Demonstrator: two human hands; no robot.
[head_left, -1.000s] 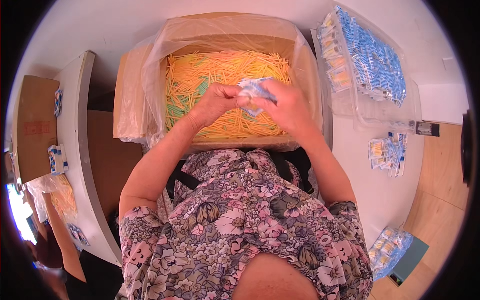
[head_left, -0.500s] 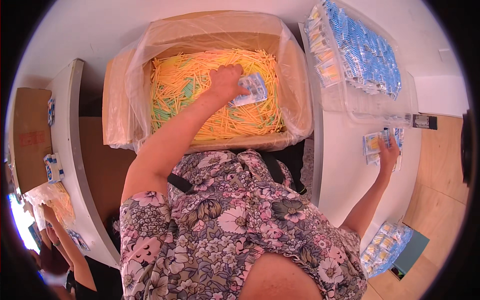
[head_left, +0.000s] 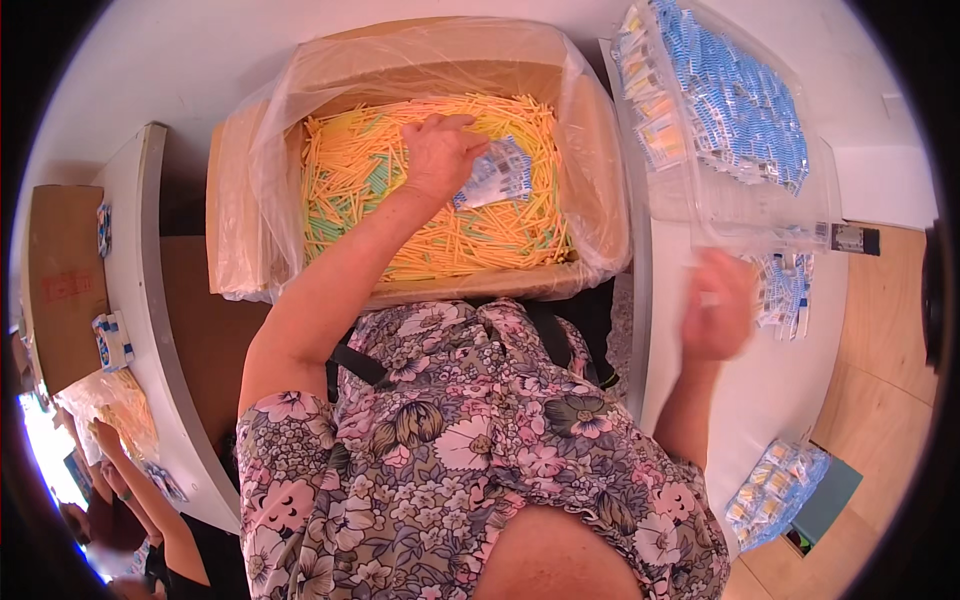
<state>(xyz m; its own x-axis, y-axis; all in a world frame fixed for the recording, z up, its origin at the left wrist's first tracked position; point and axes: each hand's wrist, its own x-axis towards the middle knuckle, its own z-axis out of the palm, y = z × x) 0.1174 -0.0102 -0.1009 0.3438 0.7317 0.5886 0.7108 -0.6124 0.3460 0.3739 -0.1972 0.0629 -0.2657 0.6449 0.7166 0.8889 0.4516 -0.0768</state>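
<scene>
My left hand (head_left: 438, 155) hovers over a plastic-lined cardboard carton (head_left: 590, 150) filled with thin orange, yellow and green sticks (head_left: 440, 240). Its fingers are apart and nothing shows in them. Just right of the fingertips, clear plastic packets with blue-striped ends (head_left: 497, 175) lie on the sticks. My right hand (head_left: 720, 305) is above the white table on the right, smeared by motion, so its grip cannot be made out. More striped packets (head_left: 785, 295) lie on that table beyond this hand.
A clear plastic bin (head_left: 815, 205) at the far right holds many blue-striped packets (head_left: 745, 100). Nearer lies a blue-edged bag of packets (head_left: 778, 490). On the left, a white table (head_left: 150, 330) bears a brown carton (head_left: 65, 280) and small packs; another person's arm (head_left: 140, 480) works there.
My right hand has left the packets on the right table and moved left toward the carton. My left hand has shifted slightly left, off the packets lying on the sticks.
</scene>
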